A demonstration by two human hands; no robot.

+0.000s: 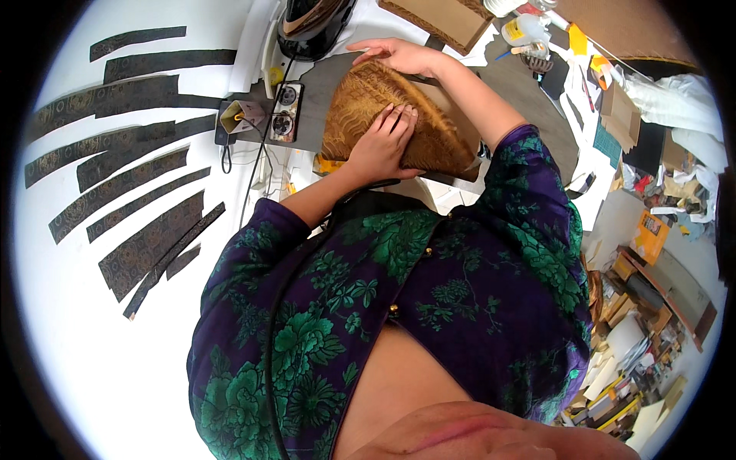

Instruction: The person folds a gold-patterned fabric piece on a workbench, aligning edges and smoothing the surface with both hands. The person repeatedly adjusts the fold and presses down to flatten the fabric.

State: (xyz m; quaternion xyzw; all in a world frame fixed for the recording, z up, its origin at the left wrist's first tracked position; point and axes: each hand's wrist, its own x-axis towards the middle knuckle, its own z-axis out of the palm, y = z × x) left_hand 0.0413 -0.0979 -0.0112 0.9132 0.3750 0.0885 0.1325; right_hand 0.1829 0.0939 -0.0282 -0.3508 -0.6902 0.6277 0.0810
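A golden-brown patterned brocade piece [349, 115], shaped like a wedge with a curved raised edge, stands tilted in front of me at the near side of a dark grey work surface [556, 126]. My left hand [385, 144] lies on its near face, fingers stretched out and slightly apart. Over its far top corner reaches my right hand [397, 57], with the fingers extended to the left along the edge. Whether the right fingertips press on the fabric cannot be made out. The back and underside of the piece are hidden.
Several dark patterned strips [153, 238] lie on white at the left. Beside the piece are a power strip [286, 113] and a small box [244, 116]. A brown-edged tray [452, 23], a bottle [525, 31] and a green cutting mat [607, 142] stand farther right, amid paper clutter.
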